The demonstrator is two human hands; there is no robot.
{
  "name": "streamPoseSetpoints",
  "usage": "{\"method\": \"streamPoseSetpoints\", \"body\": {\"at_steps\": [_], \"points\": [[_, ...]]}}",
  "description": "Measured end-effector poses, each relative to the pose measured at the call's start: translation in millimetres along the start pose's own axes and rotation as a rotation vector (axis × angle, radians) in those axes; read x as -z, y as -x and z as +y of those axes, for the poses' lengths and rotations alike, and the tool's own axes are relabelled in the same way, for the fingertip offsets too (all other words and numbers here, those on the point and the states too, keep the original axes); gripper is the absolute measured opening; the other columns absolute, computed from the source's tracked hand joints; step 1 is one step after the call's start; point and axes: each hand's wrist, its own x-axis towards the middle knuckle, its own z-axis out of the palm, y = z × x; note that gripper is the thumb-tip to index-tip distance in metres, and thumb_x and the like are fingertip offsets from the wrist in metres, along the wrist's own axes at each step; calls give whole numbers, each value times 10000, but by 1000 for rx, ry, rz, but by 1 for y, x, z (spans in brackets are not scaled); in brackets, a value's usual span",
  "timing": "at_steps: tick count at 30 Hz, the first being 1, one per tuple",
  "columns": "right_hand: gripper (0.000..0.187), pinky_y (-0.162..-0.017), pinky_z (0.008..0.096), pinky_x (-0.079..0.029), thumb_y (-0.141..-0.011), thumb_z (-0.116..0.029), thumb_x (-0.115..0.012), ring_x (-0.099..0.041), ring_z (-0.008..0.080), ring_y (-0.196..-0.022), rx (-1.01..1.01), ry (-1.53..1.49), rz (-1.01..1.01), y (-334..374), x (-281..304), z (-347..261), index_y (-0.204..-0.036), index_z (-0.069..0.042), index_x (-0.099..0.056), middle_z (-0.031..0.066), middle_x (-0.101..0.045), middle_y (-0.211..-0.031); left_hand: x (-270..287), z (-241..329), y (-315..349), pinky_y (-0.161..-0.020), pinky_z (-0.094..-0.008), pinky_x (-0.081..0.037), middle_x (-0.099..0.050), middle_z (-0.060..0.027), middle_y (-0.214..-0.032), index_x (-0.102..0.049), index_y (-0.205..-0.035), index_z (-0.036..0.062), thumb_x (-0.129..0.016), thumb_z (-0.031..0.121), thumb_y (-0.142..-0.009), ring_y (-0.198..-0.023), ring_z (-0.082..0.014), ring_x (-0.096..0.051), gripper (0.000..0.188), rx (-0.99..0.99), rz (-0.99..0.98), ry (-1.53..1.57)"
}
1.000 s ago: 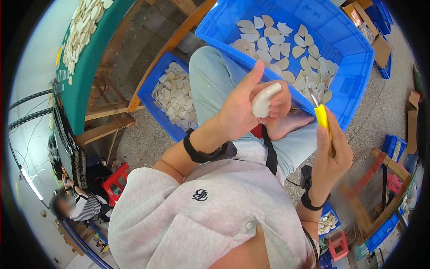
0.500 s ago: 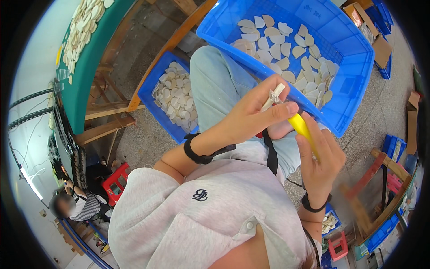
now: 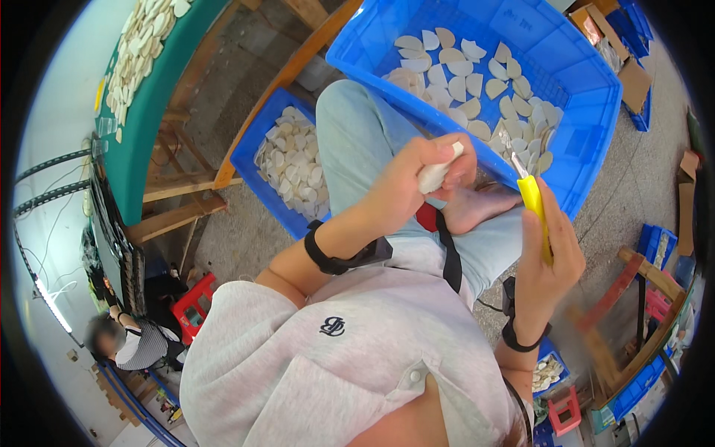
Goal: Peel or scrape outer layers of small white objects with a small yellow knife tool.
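Observation:
My left hand [image 3: 406, 179], fingers curled, grips a small off-white flat piece [image 3: 433, 176] between the thumb and fingers. Part of that piece is hidden by the fingers. In my right hand [image 3: 553, 261] is a utility knife with a yellow handle [image 3: 534, 207]. Its metal blade [image 3: 514, 155] points up and left, apart from the piece. Just beyond both hands stands a large blue bin [image 3: 585, 112], tilted toward me, with several half-round off-white pieces [image 3: 475, 83] on its bottom.
To the left of my knee, a smaller blue bin [image 3: 242, 158] holds a heap of similar pieces [image 3: 292, 160]. More pieces [image 3: 143, 56] lie on a green-topped table [image 3: 153, 138] with wooden legs. Cardboard boxes [image 3: 635, 86] stand far right. Another person [image 3: 145, 343] is at lower left near a red stool [image 3: 194, 305].
My hands have drawn apart. The knife has swung away from the piece to the right, and its blade now shows. My left hand has turned the piece and closed its fingers more.

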Motion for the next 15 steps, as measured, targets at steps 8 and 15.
{"method": "streamPoseSetpoints", "body": {"at_steps": [8,15], "points": [[260,-569,236,-409,-824,-60,-610,-531,129,-635,-164,-113,30,5,-1,6,-1079,-10,-616,96,-630,-817,3,6,-6,-549,-271,-288,-384,-44,-643,-383,-625,125,-282,440,-920,-620,-164,-351,443,155,-185,505],[257,-563,226,-389,-834,-71,-598,-511,106,-638,-232,-139,0,10,2,8,-1083,-9,-615,93,-626,-807,4,5,-4,-533,-269,-264,-375,-42,-656,-376,-625,124,-266,484,-912,-606,-162,-324,474,204,-194,647]]}}
